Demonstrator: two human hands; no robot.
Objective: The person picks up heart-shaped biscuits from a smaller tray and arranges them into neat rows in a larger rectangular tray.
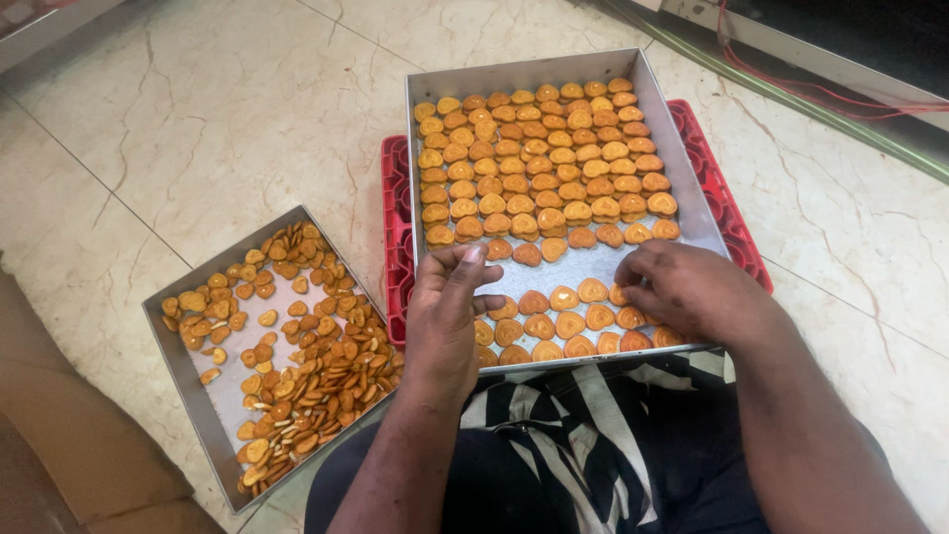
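**Two hands over a tray of heart-shaped biscuits**

Both hands work above the near end of the metal tray (682, 178). The left hand (447, 314) rises from the lower edge, palm turned inward, thumb and fingers (465, 259) curled loosely upward near one biscuit at the front of the packed rows; whether they pinch it cannot be told. The right hand (687, 292) lies knuckles up, fingers bent down onto the short near rows of biscuits (563, 324); its grasp is hidden beneath the hand.

The arranged biscuits (544, 163) fill the far part of the tray in close, even rows, with a bare strip of metal between them and the near rows. The tray sits on a red plastic crate (395, 227), which stands on a marbled tile floor (217, 109). To the left, a second metal tray (183, 381) lies on the floor, holding loose biscuits (306, 366) heaped without order. Striped black-and-white fabric (554, 425) covers the person's lap at the near tray edge.

Biscuits are golden-brown, flat, with a spiral pattern. Both trays are square, dull grey, straight-walled.
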